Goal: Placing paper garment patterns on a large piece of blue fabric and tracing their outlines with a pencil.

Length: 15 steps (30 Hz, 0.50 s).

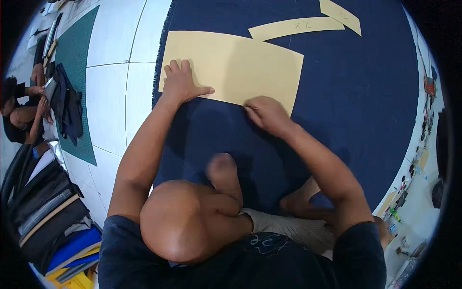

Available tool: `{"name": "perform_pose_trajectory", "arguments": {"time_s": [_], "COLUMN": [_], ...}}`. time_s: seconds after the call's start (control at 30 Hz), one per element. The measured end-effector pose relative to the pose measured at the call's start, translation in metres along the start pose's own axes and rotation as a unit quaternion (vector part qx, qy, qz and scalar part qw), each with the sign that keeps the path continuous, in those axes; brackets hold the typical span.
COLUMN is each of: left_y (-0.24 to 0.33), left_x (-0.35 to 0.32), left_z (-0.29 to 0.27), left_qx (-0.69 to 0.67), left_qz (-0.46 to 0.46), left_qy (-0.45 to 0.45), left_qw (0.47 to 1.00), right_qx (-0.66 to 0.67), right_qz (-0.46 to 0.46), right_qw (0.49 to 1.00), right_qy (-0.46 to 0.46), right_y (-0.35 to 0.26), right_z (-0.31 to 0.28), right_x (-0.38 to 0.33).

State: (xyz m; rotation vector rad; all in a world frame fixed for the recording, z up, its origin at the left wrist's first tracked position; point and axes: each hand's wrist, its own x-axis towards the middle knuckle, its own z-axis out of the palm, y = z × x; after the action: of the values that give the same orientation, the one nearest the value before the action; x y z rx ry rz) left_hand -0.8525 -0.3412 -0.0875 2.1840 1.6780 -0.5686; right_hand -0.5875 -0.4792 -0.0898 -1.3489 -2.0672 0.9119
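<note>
The right hand [266, 114] hides whatever its fingertips pinch at the pattern's [236, 67] lower edge. The top edge cuts off a smaller strip [340, 15]. Items along the right rim are too small to tell.

Under our left hand [180, 84] lies a matt, smooth tan paper pattern [236, 67]; our right hand [267, 114] rests at its edge. Beneath both we see navy cloth [356, 111], matt and woven, frayed along its border. Left of it, the floor tiles [113, 91] look glossy.
</note>
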Motion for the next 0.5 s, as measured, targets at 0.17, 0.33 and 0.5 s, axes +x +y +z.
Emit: {"name": "perform_pose_trajectory", "arguments": {"time_s": [0.17, 0.33, 0.5], "left_y": [0.004, 0.008, 0.002], "left_x": [-0.004, -0.008, -0.003], "left_z": [-0.006, -0.010, -0.003], "left_qx": [-0.019, -0.057, -0.016], "left_qz": [-0.021, 0.006, 0.009], "left_qy": [0.013, 0.041, 0.020], "left_qw": [0.999, 0.997, 1.000], "right_qx": [-0.041, -0.055, -0.028], "right_qz": [0.088, 0.080, 0.068], "right_qw": [0.995, 0.995, 0.997], "right_qy": [-0.031, 0.001, -0.012], "right_y": [0.016, 0.024, 0.020], "right_z": [-0.064, -0.060, -0.053], "right_x": [-0.066, -0.078, -0.071]}}
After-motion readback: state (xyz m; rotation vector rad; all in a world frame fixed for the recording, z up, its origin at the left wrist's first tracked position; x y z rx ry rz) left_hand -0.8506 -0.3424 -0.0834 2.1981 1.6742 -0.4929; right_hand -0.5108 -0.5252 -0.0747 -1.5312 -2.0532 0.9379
